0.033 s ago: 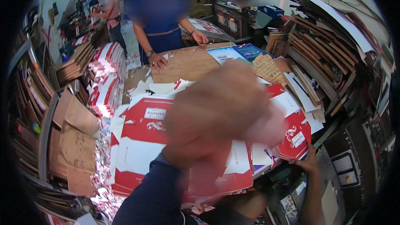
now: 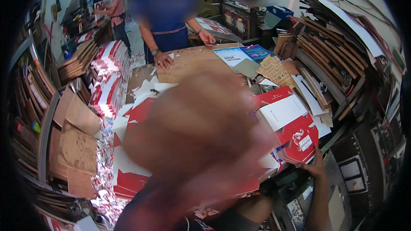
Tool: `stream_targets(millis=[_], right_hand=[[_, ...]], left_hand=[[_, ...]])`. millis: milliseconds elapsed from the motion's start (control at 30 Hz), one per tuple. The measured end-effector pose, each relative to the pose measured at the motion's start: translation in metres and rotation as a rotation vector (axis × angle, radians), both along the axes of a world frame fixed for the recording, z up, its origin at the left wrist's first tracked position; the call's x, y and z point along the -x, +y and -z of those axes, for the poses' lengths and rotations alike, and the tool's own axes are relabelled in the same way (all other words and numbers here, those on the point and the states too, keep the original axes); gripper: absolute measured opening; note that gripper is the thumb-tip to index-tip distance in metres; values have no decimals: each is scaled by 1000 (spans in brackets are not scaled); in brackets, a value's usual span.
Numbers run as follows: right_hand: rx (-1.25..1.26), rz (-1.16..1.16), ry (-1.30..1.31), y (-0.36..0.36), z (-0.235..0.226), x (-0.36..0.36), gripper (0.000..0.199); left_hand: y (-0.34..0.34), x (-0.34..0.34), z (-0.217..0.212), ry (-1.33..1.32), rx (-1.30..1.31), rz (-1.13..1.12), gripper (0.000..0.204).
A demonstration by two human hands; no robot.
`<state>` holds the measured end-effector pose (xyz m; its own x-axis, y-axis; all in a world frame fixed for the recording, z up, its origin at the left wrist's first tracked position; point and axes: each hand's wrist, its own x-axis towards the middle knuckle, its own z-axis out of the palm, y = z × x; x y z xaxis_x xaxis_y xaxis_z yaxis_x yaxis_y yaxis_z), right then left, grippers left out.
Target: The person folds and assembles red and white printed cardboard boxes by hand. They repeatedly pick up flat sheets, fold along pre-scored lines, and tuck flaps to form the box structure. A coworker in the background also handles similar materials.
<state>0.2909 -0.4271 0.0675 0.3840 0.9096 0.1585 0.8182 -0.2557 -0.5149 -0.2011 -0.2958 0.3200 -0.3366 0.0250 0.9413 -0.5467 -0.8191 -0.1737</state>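
Observation:
My left hand [image 2: 201,124] is raised close in front of me over the middle of the table, smeared by motion. Its fingers cannot be made out, nor can I tell whether it holds anything. Beneath it lies a large pile of red and white printed cardboard sheets [image 2: 130,184], mostly hidden by the hand and arm. On the right, my right hand [image 2: 316,166] grips the near right corner of a stack of red and white printed cardboard [image 2: 295,139], with thumb and finger along its edges. A white panel [image 2: 282,112] forms part of the top of this stack.
Across the wooden table [image 2: 188,62], a person in blue rests a hand [image 2: 162,60] on it. Printed sheets [image 2: 239,55] and brown patterned paper [image 2: 274,70] lie toward the back. Tall stacks of printed card [image 2: 107,90] and paper scraps [image 2: 105,188] are left; boards [image 2: 329,51] crowd the right.
My left hand has swung left and lower in view, uncovering more of the right-hand stack and a grey-green card behind. My right hand stays at the stack's corner.

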Motion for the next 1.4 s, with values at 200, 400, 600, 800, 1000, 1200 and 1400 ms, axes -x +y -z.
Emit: stream_targets(millis=[200,400,600,800,1000,1200,1400], right_hand=[[-13,-26,102,-13,-13,8,140],[-259,120,-19,-2,-28,-12,105],[-355,-63,158,46,-105,107,69],[-93,-400,522,110,-98,281,62],[39,-408,587,173,-54,385,73],[43,-329,545,213,-30,391,75],[118,-350,373,231,-46,438,74]], left_hand=[[-75,203,-13,98,5,-574,33],[-38,239,5,463,438,-867,31],[-5,335,131,652,1325,-986,51],[1,342,227,745,1507,-990,66],[-6,329,257,970,1450,-1020,65],[-12,312,256,1000,1439,-943,71],[-25,282,260,1015,1307,-932,73]])
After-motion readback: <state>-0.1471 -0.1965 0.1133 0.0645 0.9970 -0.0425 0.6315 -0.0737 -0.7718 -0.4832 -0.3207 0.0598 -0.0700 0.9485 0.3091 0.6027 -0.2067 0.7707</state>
